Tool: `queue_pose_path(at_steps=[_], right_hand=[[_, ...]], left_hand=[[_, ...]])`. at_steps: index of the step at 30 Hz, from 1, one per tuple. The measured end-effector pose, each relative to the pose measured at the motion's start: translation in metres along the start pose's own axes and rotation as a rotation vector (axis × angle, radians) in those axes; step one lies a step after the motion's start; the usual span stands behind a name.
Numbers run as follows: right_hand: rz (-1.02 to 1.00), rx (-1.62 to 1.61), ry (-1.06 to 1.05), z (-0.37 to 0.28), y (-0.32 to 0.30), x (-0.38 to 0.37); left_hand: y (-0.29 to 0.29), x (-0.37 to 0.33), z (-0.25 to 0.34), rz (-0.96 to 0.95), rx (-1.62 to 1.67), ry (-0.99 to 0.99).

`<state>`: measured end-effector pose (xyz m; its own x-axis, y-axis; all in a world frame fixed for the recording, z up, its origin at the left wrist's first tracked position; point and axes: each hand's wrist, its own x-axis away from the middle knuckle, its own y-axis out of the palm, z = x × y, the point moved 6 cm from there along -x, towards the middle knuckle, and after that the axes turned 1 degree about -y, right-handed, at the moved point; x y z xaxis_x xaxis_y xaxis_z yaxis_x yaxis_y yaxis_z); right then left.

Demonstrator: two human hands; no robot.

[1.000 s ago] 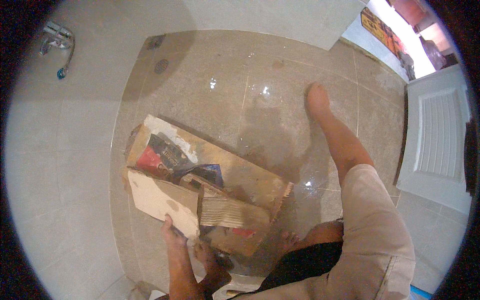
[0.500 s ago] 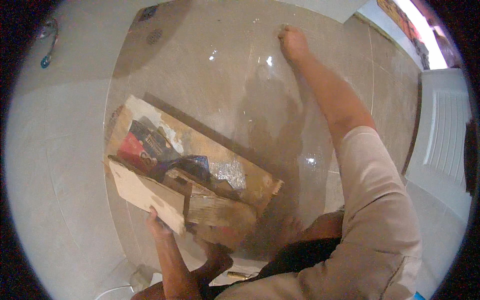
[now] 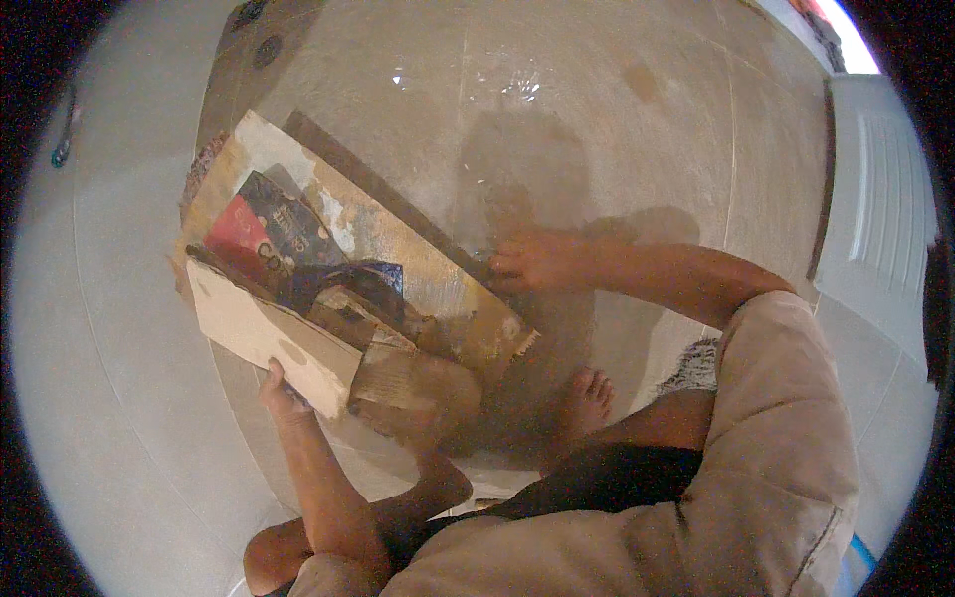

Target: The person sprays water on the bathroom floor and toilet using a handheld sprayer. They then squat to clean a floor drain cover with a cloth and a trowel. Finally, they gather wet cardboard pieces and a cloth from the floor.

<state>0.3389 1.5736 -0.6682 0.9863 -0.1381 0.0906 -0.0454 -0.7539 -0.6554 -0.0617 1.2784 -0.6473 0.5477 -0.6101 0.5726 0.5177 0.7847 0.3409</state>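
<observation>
An open, worn cardboard box (image 3: 269, 323) holds several packaging scraps and stands tilted on the wet floor to my left. My left hand (image 3: 284, 393) grips its near pale flap, thumb on the outer face. Inside lie a red and black packet (image 3: 261, 234), dark blue plastic (image 3: 358, 279) and a crumpled brown carton piece (image 3: 413, 378). Over the floor, just beside the box's far right edge, my right hand (image 3: 532, 261) has its fingers curled together. Whatever they pinch, if anything, is too small or hidden to name.
Wet beige tiles (image 3: 647, 129) with shiny patches spread ahead. Two round drain-like covers (image 3: 269, 52) sit at the far left. A white louvred door (image 3: 875, 199) stands at the right. My bare foot (image 3: 589, 398) and a grey shaggy mat (image 3: 691, 366) are nearby.
My right hand has come back from the far floor toward the box, its elbow now bent. My left hand keeps its hold on the flap. The view has shifted slightly.
</observation>
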Motion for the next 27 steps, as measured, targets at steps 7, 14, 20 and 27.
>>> queue_pose_path(at_steps=[7,14,20,27], right_hand=[[0.592,-0.086,0.345,0.066,-0.107,-0.014],[0.387,0.065,0.827,0.006,-0.095,0.148],[1.169,-0.453,1.031,-0.118,-0.027,0.228],[1.313,-0.229,0.447,-0.278,-0.176,0.103]], left_hand=[[0.006,-0.008,-0.003,0.158,-0.032,-0.008],[-0.011,-0.021,-0.008,0.086,-0.059,-0.137],[0.002,-0.033,-0.026,-0.219,0.005,-0.183],[0.083,0.017,0.023,-0.286,-0.008,-0.333]])
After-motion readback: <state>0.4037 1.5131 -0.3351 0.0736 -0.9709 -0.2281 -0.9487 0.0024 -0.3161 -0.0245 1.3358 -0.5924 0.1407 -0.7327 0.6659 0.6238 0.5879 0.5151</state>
